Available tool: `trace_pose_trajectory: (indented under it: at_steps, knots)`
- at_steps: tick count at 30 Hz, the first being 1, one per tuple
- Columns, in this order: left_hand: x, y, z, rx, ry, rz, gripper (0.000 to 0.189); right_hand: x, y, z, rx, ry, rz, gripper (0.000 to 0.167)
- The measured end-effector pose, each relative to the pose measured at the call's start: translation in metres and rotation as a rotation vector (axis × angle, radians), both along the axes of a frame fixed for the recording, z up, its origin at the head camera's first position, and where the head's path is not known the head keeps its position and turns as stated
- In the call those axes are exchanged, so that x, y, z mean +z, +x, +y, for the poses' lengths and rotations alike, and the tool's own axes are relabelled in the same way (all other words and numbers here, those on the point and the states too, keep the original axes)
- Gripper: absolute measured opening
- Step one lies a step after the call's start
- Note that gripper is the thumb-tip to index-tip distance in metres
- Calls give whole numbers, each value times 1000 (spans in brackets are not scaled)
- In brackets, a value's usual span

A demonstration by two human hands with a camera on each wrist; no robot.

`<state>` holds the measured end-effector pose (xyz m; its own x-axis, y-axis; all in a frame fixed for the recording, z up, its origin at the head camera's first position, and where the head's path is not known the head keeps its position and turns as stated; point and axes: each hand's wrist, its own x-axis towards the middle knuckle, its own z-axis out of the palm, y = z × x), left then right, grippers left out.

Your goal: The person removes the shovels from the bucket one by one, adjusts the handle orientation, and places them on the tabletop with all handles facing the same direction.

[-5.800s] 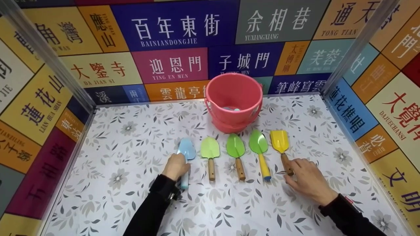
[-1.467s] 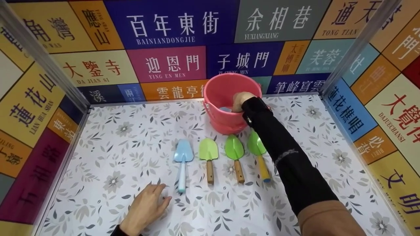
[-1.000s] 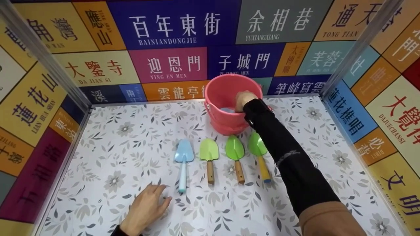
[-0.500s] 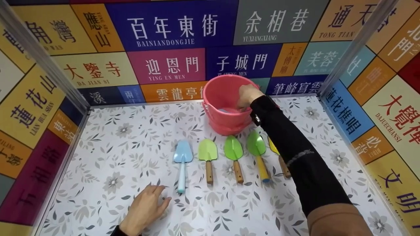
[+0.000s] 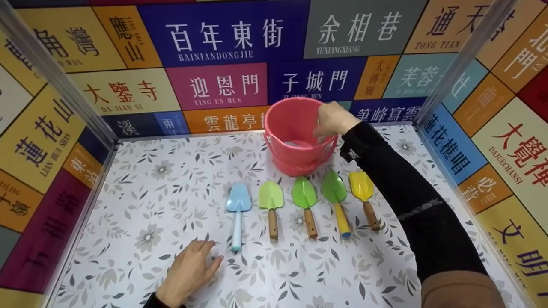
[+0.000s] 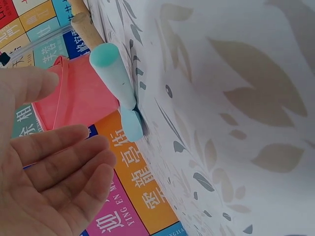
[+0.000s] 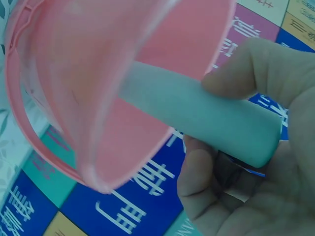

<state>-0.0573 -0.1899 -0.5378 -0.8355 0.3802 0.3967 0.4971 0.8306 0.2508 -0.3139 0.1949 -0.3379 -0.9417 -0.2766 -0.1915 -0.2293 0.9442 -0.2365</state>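
Observation:
My right hand (image 5: 336, 119) is at the rim of a pink bucket (image 5: 295, 160). In the right wrist view it grips a pale teal handle (image 7: 202, 113) between thumb and curled fingers; the tool's other end is hidden inside the bucket. My left hand (image 5: 188, 271) lies on the patterned cloth with relaxed fingers, holding nothing. Closest to it is a light blue trowel (image 5: 239, 200). Right of that, in a row, lie a lime trowel (image 5: 271, 194), a green trowel (image 5: 304, 192) with a wooden handle, a green trowel (image 5: 334, 188) with a yellow handle, and a yellow spade (image 5: 361, 185).
Colourful panels with lettering (image 5: 222, 34) wall the table at the back and both sides. White cloth (image 5: 180, 171) with grey leaves and flowers covers the tabletop. Something bluish (image 5: 292, 144) shows inside the bucket.
Earlier my hands were at the blue trowel and yellow spade. My left hand drew back; my right reached deep into the bucket and has now risen toward its rim, uncovering the yellow spade.

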Motion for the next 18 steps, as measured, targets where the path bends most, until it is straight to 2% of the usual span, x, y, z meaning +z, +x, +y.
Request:
trace_pose_trajectory:
  at_steps: [8,14,18]
  knots:
    - [2,-1,0,15,-16,-6,30,32,16,11,22,-72,70,32]
    - [4,1,0,26,-14,-27,30,54,30,19,29,-90,135,27]
    - [4,2,0,26,-14,-16,30,63,40,27,33,-91,177,24]
